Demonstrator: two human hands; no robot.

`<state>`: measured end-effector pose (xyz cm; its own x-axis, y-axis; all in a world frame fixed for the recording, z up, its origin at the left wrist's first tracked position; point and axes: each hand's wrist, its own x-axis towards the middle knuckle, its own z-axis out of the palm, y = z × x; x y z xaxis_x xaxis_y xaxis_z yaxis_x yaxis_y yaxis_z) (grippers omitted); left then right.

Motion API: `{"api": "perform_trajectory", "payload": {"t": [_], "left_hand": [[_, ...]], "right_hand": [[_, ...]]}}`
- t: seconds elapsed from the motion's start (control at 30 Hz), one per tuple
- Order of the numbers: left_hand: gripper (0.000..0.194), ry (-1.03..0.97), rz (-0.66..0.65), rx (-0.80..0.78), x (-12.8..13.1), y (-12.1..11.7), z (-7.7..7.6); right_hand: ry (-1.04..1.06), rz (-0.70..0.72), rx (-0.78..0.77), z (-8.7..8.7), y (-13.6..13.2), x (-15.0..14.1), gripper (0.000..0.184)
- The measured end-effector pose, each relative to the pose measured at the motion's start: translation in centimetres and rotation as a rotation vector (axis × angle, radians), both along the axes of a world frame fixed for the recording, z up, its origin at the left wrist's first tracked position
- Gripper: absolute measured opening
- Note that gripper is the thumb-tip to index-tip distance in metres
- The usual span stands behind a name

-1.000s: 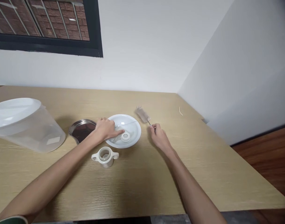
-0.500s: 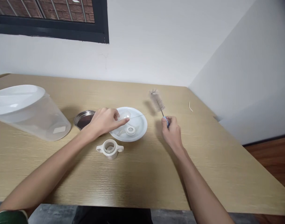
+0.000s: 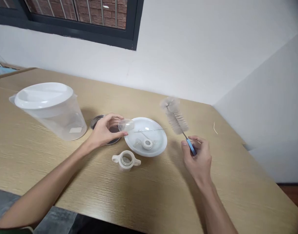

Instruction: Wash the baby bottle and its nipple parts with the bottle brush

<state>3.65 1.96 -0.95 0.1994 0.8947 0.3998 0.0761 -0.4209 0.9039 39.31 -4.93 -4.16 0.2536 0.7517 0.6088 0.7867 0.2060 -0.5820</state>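
My left hand (image 3: 103, 131) pinches a small clear plastic cap (image 3: 126, 124) between thumb and fingers, at the left rim of a white bowl (image 3: 161, 143). In the bowl lie a white ring (image 3: 147, 144) and clear pieces I cannot make out fully. A thin wire-like rod (image 3: 154, 130) rests across it. My right hand (image 3: 199, 159) is closed round the blue handle of a bottle brush (image 3: 175, 117), its pale bristles raised up and left, clear of the bowl. A small white two-handled bottle (image 3: 126, 160) stands open-topped in front of the bowl.
A translucent pitcher (image 3: 63, 122) with a white lid stands at the left. Behind my left hand is a metal dish (image 3: 96, 120), partly hidden. One pale strip (image 3: 215, 128) lies on the right of the wooden table (image 3: 163, 188). Walls and a window bound the back.
My left hand has lifted the clear cap from the bowl and drawn it to the left rim. The brush stays in my right hand. The camera view has turned left and tilted.
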Motion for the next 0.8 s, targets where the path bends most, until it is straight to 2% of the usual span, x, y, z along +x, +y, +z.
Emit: {"api": "perform_trajectory", "payload": {"t": [0.13, 0.3, 0.4, 0.53, 0.67, 0.8], "left_hand": [[0.062, -0.015, -0.006, -0.006, -0.5, -0.5, -0.5], [0.072, 0.123, 0.013, 0.068, -1.0, -0.8, -1.0], [0.078, 0.15, 0.014, 0.101, -1.2, -0.9, -1.3], [0.079, 0.102, 0.007, 0.12, -1.2, -0.8, -1.6], [0.074, -0.031, -0.017, 0.11, -0.9, -0.9, -1.7], [0.069, -0.147, -0.059, 0.108, -0.6, -1.4, -1.1]], "right_hand": [[-0.106, 0.069, 0.028, 0.2, -0.4, 0.0, 0.032], [-0.207, 0.172, 0.091, 0.5, -0.7, -0.6, 0.018], [-0.254, 0.252, 0.133, 0.7, -1.0, -1.2, 0.016], [-0.307, 0.358, 0.16, 0.8, -1.4, -1.9, 0.021], [-0.357, 0.456, 0.151, 0.7, -1.4, -2.5, 0.028], [-0.402, 0.452, 0.123, 0.6, -1.2, -2.7, 0.03]]}}
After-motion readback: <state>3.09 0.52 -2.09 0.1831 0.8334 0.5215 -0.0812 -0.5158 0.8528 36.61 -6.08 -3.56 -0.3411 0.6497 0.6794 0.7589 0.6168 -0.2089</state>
